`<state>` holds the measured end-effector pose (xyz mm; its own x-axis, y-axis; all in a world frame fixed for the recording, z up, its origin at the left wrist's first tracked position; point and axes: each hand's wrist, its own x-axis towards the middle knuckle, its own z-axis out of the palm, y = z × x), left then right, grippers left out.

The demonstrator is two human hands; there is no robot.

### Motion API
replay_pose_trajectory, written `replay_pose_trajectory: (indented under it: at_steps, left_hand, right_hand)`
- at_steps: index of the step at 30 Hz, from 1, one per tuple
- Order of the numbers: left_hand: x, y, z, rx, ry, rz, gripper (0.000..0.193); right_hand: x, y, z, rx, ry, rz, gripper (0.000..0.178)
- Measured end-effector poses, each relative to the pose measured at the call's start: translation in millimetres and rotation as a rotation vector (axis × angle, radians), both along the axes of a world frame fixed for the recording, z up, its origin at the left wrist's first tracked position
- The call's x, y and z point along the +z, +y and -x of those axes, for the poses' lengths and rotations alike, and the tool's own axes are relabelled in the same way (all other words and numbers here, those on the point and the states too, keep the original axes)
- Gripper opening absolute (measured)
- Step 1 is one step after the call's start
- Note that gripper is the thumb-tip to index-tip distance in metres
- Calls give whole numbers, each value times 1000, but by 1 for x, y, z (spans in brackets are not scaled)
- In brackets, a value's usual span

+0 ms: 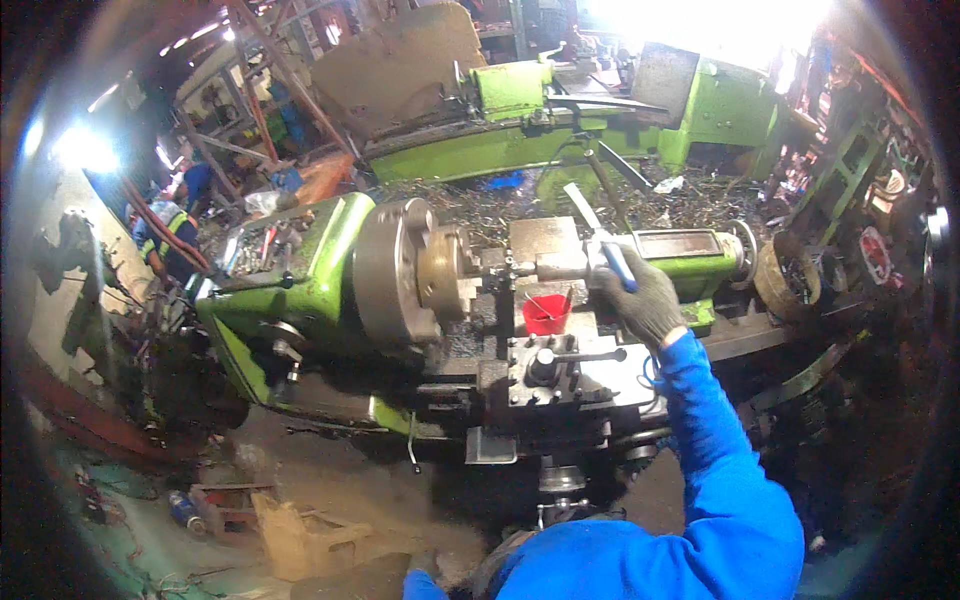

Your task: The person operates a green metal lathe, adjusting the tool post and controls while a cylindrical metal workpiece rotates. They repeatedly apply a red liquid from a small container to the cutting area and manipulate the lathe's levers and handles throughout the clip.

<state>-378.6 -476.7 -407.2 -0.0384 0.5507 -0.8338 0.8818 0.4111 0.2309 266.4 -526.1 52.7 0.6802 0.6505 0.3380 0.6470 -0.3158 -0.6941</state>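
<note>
My right hand (648, 305), in a grey-green work glove, reaches over the tailstock side of a green lathe. Its fingers are closed around the blue-handled flat tool (618, 268), whose pale, narrow blade slants up and to the left. Just left of that hand lies the tailstock quill (562, 265), in line with the big chuck (400, 270). A red cup (546, 314) with thin sticks in it stands on the carriage, behind the tool post (543, 366). Of my left arm, only a bit of blue sleeve (425, 586) shows at the lower edge; that hand's fingers cannot be made out.
The green headstock (300, 255) carries loose tools on top. Metal chips (460, 215) cover the ground behind, before another green machine (510, 140). A round bin (788, 278) stands past the tailstock handwheel. Another person (175, 240) is at far left. Cardboard (305, 540) lies below.
</note>
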Motion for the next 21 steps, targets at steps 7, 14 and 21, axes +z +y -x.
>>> replay_pose_trajectory:
  at_steps: [7,14,21]
  left_hand:
    - [-44,66,-37,-520,-78,-136,28]
    - [-95,125,-71,-952,-197,-343,28]
    - [-104,121,-69,-903,-33,-203,32]
  right_hand:
    - [-92,-32,64,-152,-315,-280,55]
    - [-89,-29,81,-94,-483,354,95]
    - [-56,-37,4,8,508,-171,67]
